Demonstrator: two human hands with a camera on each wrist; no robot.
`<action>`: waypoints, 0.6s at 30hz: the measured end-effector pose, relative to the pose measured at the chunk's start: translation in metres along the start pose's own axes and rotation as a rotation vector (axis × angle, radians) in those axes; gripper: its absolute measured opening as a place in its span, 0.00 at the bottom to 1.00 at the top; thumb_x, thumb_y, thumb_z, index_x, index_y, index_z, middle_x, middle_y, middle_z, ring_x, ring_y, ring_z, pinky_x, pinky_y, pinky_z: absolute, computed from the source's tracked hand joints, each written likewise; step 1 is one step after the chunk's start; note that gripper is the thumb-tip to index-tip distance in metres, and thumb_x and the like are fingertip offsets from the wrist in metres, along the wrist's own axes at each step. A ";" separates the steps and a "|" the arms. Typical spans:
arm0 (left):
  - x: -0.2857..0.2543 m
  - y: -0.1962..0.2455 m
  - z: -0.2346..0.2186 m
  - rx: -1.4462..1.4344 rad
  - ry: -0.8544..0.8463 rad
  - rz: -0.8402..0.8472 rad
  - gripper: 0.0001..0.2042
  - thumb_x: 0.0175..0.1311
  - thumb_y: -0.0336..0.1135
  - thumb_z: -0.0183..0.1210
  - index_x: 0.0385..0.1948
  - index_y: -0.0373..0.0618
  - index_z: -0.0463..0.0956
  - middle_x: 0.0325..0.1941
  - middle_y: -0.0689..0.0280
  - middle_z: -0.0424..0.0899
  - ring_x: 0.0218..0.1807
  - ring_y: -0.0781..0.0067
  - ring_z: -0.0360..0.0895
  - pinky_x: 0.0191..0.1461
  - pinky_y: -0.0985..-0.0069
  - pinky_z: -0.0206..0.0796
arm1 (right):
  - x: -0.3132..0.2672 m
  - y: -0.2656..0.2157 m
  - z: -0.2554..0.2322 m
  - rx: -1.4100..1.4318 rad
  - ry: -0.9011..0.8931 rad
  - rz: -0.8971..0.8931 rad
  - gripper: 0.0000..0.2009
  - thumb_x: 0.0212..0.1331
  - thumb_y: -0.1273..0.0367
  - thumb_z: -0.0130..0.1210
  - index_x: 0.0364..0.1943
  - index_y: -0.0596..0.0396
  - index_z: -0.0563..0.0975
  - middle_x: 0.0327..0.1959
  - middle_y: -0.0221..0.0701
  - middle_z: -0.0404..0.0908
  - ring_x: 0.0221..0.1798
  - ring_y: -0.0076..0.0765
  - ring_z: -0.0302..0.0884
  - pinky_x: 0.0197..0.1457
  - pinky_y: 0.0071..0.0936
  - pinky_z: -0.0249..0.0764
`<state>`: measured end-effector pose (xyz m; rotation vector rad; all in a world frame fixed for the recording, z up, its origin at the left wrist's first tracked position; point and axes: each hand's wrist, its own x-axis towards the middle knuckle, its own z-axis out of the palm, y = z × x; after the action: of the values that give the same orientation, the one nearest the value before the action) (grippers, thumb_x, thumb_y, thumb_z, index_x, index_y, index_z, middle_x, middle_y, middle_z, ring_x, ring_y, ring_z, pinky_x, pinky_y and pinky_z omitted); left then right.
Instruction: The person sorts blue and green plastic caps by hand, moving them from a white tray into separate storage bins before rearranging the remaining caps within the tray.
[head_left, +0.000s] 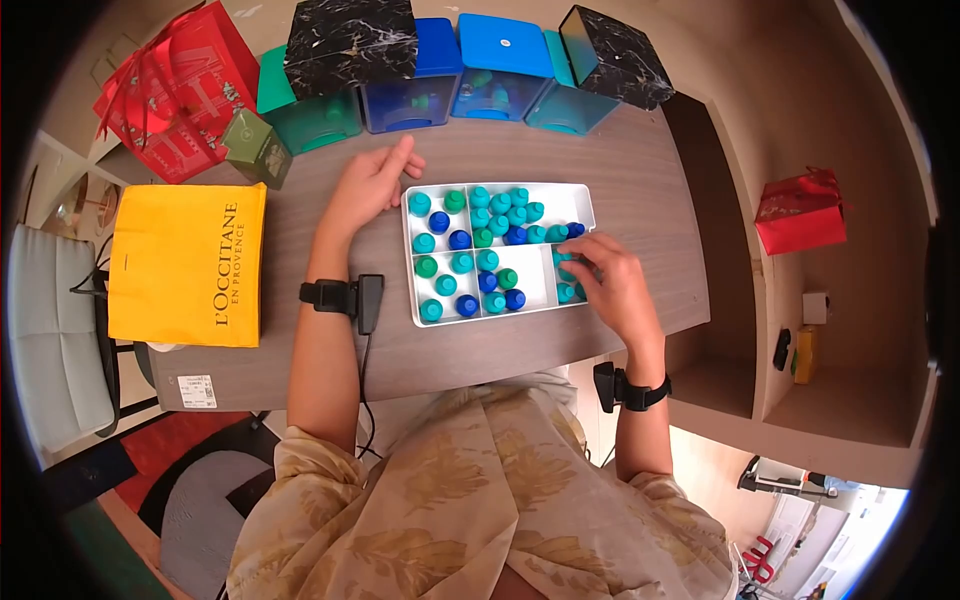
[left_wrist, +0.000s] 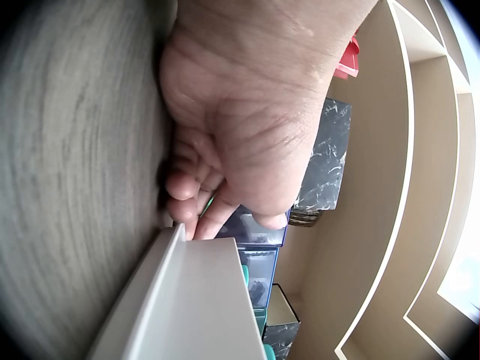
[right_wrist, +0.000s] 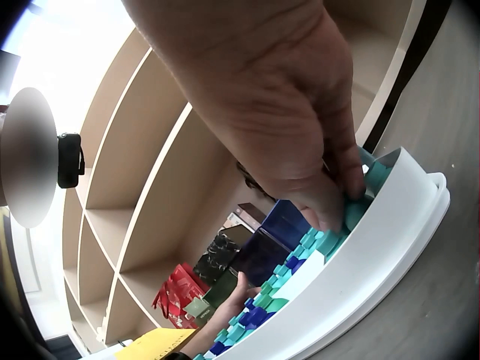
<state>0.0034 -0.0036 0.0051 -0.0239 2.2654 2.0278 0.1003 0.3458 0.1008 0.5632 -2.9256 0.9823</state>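
A white divided tray [head_left: 518, 285] on the table holds small knobbed plastic caps in teal, blue and green, spread over its compartments. My right hand [head_left: 612, 285] reaches into the small compartment at the tray's right end. There, in the right wrist view, its thumb and fingers pinch a teal cap [right_wrist: 355, 214], partly hidden by the fingertips. More teal caps [head_left: 566, 292] lie beneath that hand. My left hand [head_left: 375, 180] rests at the tray's far left corner, fingers loosely bent and holding nothing. Seen from the left wrist, its fingertips are right at the tray's rim [left_wrist: 176, 240].
Behind the tray stand several tinted bins, including a blue-lidded bin [head_left: 505, 45], with a black marbled box [head_left: 350, 45] on top. A yellow bag [head_left: 185, 265], a green box [head_left: 257, 148] and a red gift bag [head_left: 180, 95] are on the left. Shelves [head_left: 840, 250] flank the right.
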 end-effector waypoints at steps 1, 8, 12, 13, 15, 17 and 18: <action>0.000 0.000 0.000 0.003 0.002 0.000 0.30 0.80 0.61 0.52 0.42 0.35 0.86 0.36 0.68 0.87 0.23 0.84 0.73 0.28 0.81 0.67 | 0.000 0.000 0.000 -0.018 0.006 -0.005 0.10 0.61 0.78 0.67 0.47 0.58 0.86 0.43 0.38 0.87 0.38 0.45 0.83 0.43 0.36 0.80; 0.001 -0.001 0.000 0.005 -0.001 0.002 0.30 0.80 0.61 0.52 0.42 0.35 0.86 0.36 0.68 0.87 0.23 0.84 0.73 0.28 0.81 0.67 | 0.017 -0.018 -0.028 0.058 0.185 0.001 0.09 0.63 0.77 0.67 0.46 0.59 0.86 0.42 0.38 0.88 0.36 0.39 0.82 0.42 0.32 0.78; -0.001 0.001 0.001 -0.007 -0.002 -0.004 0.30 0.80 0.61 0.52 0.42 0.35 0.86 0.36 0.68 0.87 0.23 0.84 0.73 0.28 0.81 0.67 | 0.046 -0.004 -0.018 0.015 0.196 -0.001 0.08 0.63 0.75 0.67 0.45 0.59 0.86 0.41 0.38 0.88 0.38 0.41 0.82 0.43 0.34 0.78; -0.001 0.001 0.000 -0.011 -0.001 -0.009 0.30 0.80 0.61 0.53 0.43 0.35 0.86 0.36 0.68 0.87 0.22 0.84 0.73 0.28 0.81 0.67 | 0.052 0.001 -0.012 0.007 0.184 0.008 0.08 0.63 0.75 0.67 0.45 0.59 0.86 0.41 0.39 0.88 0.39 0.42 0.82 0.44 0.35 0.78; 0.002 -0.003 0.000 -0.003 -0.006 0.004 0.30 0.81 0.60 0.51 0.43 0.37 0.86 0.38 0.68 0.88 0.22 0.86 0.73 0.26 0.84 0.65 | 0.063 0.010 -0.003 -0.028 0.201 -0.055 0.08 0.63 0.75 0.67 0.45 0.60 0.86 0.42 0.40 0.88 0.42 0.46 0.83 0.46 0.37 0.79; 0.001 -0.002 -0.001 -0.003 -0.007 0.004 0.30 0.81 0.61 0.51 0.43 0.37 0.86 0.38 0.68 0.88 0.22 0.86 0.73 0.26 0.83 0.65 | 0.069 0.010 0.002 -0.049 0.202 -0.095 0.08 0.63 0.75 0.67 0.45 0.60 0.86 0.42 0.41 0.88 0.44 0.49 0.83 0.48 0.39 0.79; 0.000 -0.001 0.000 -0.007 -0.006 0.000 0.30 0.81 0.61 0.52 0.43 0.36 0.86 0.37 0.68 0.87 0.22 0.85 0.73 0.27 0.82 0.66 | 0.071 0.009 0.004 -0.052 0.194 -0.105 0.08 0.63 0.75 0.66 0.45 0.60 0.86 0.42 0.41 0.88 0.45 0.51 0.82 0.49 0.40 0.79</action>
<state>0.0030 -0.0042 0.0039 -0.0179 2.2552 2.0332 0.0314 0.3268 0.1005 0.5778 -2.7132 0.8916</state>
